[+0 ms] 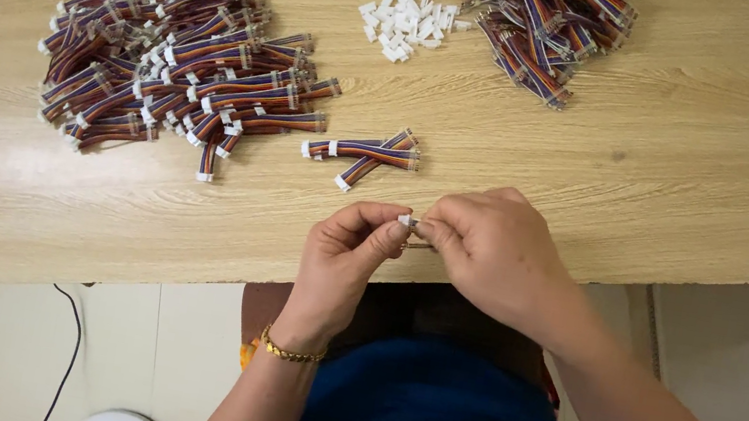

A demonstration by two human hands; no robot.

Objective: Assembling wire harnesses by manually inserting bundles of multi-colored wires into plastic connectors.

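Both hands meet just below the three loose cables [365,155] at the tabletop [705,175] edge: left hand [341,261] fingers pinch a small white connector [405,219], right hand [489,250] fingers grip thin wire ends [417,245] w/ it, prob. mid-insertion, needing careful alignment next.

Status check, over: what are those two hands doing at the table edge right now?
Left hand and right hand pinch one small white plastic connector between fingertips. Three short multicoloured ribbon cables lie just beyond. Nothing in the way.
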